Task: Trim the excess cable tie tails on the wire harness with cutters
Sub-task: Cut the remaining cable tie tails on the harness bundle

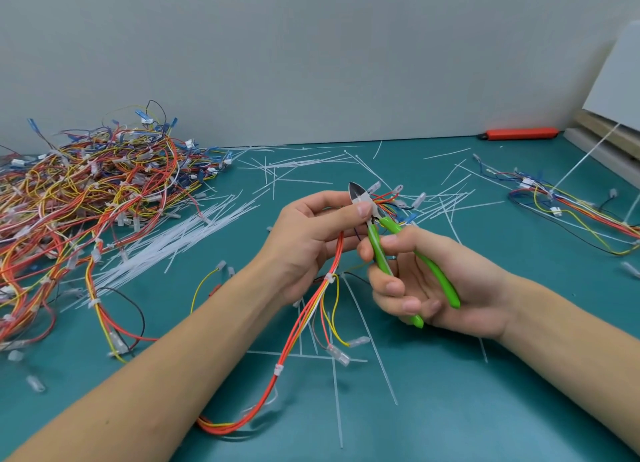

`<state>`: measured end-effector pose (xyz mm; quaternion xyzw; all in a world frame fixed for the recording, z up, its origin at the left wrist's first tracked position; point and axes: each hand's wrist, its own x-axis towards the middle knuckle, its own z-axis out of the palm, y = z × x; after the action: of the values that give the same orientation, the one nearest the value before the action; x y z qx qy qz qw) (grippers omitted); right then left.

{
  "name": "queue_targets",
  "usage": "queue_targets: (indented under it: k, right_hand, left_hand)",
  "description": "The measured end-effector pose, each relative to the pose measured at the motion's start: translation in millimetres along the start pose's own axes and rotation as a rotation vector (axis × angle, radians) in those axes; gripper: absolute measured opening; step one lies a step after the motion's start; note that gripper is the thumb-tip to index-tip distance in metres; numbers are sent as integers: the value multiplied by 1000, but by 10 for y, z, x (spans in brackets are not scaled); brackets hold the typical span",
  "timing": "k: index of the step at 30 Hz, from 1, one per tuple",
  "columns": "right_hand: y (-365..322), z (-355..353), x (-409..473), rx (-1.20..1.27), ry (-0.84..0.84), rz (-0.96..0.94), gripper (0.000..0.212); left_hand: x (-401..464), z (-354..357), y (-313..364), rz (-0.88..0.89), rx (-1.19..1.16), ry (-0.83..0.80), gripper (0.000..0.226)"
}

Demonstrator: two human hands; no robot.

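The left hand [311,239] pinches the bundled red, orange and yellow wire harness [304,319] near its upper end. From this pinch the bundle's long axis runs down toward 7 o'clock. The right hand [426,285], at 3 o'clock from it, grips the green-handled steel cutters [388,239], handles spread. Their tip points to 11 o'clock, touching the left thumb. I cannot tell if a white tie tail lies between the blades.

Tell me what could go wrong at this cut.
1. The cutters have their blades right beside the left hand thumb, so a squeeze could nick it.
2. Red wires of the wire harness fan out at the blades and might get cut along with the tie tail.
3. The right hand holds the green handles loosely, so they could slip.
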<state>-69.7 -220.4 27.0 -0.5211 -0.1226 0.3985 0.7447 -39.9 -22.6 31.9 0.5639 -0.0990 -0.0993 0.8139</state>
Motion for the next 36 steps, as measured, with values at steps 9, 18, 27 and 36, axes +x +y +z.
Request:
queue_targets:
  k: [9, 18, 27, 36]
  right_hand:
    - [1, 23, -2, -5, -5, 20, 21]
    - [-13, 35, -6, 11, -3, 8, 31]
    - [6, 87, 8, -5, 10, 25, 34]
    - [-10, 71, -16, -2, 14, 28, 30]
  left_hand:
    - [16, 1, -24, -13, 13, 12, 39]
    - [34, -34, -38, -29, 61, 19, 54]
    - [40, -50, -44, -43, 73, 1, 31]
    - [40, -62, -53, -31, 74, -24, 27]
